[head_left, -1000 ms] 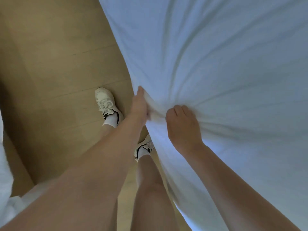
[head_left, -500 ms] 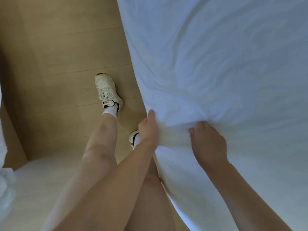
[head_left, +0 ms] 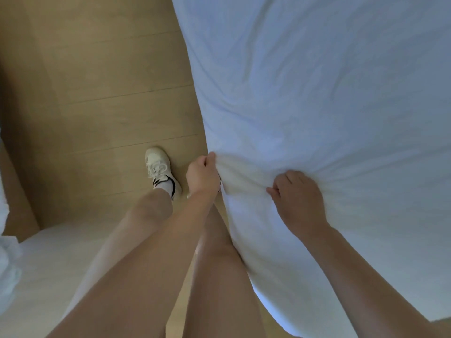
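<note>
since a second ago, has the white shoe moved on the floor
Yes. The white shoe has stepped back toward the person: its toe lay at one seam in the floor, and now lies at the next seam nearer.

A large white sheet (head_left: 317, 93) fills the right side of the view, its edge gathered into folds at the near centre. The left hand (head_left: 202, 175) grips the bunched edge, fingers curled round the cloth. The right hand (head_left: 296, 195) holds the fabric just to the right, fingers dug into the creases. Left of the sheet lies a pale wooden floor (head_left: 109, 81). A white trainer (head_left: 159, 168) with dark trim stands on it, just left of the left hand. More white cloth (head_left: 9, 264) lies at the near left edge.
</note>
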Demonstrator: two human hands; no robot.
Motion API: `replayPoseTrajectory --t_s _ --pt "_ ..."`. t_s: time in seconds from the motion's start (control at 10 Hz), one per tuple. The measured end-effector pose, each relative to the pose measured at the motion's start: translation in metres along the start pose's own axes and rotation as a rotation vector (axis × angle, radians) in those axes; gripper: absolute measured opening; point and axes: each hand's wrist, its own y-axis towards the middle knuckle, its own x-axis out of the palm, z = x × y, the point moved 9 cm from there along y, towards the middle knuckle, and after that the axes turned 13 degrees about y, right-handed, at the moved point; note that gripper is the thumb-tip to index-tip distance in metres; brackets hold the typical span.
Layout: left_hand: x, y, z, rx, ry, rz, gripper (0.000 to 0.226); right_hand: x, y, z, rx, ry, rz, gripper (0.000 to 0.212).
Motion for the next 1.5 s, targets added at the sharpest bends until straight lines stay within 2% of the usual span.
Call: replayPoseTrajectory --t_s 0.1,0.2,0.3,0.4,0.5,0.6,0.7,0.8,0.9,1.0,1.1,1.2,1.3,1.4,1.5 --pt "-0.007 -0.005 -0.003 0.048 0.083 0.019 0.046 0.009 -0.001 0.011 0.077 0.084 -0.115 0.024" --pt "-0.008 -0.011 -0.004 0.108 0.106 -0.028 0.046 0.004 0.000 0.013 0.092 0.234 -0.148 0.025" --pt "-0.017 -0.006 -0.009 0.147 0.086 -0.057 0.044 0.007 -0.007 -0.005 0.004 0.216 -0.174 0.023" --pt "-0.026 -0.009 -0.036 0.171 0.174 -0.076 0.045 0.028 -0.024 -0.021 -0.030 0.232 -0.209 0.021" --pt "-0.004 -0.013 -0.049 0.105 0.301 -0.100 0.043 0.047 -0.021 -0.007 0.039 0.143 -0.236 0.017" --pt "0.044 -0.014 -0.046 -0.060 0.050 -0.189 0.033 0.042 -0.024 0.006 0.106 0.160 -0.050 0.013" --pt "0.093 -0.044 -0.066 -0.234 -0.165 -0.448 0.063 0.039 -0.072 -0.005 0.038 0.104 0.177 0.032" --pt "0.133 -0.085 -0.113 -0.340 -0.135 -0.619 0.077 0.056 -0.128 0.008 0.154 -0.098 0.190 0.044" --pt "0.146 -0.094 -0.114 -0.225 -0.071 -0.511 0.064 0.073 -0.158 0.031 0.280 -0.206 0.128 0.032" --pt "0.134 -0.091 -0.118 -0.152 -0.081 -0.357 0.052 0.070 -0.155 0.038 0.284 -0.154 0.103 0.019" --pt "0.102 -0.089 -0.167 -0.234 -0.093 -0.261 0.041 0.108 -0.164 0.029 0.217 -0.153 -0.109 0.020" --pt "0.093 -0.077 -0.180 -0.206 0.040 -0.264 0.036 0.154 -0.196 0.008 0.205 -0.081 -0.343 0.014" --pt "0.113 -0.078 -0.173 -0.274 -0.155 -0.275 0.041 0.155 -0.219 0.047 0.400 0.118 -0.180 0.025" --pt "0.156 -0.119 -0.198 -0.384 -0.286 -0.450 0.051 0.139 -0.259 0.077 0.603 0.339 0.122 0.031" --pt "0.191 -0.167 -0.229 -0.520 -0.256 -0.541 0.069 0.138 -0.287 0.101 0.788 0.406 0.288 0.028"
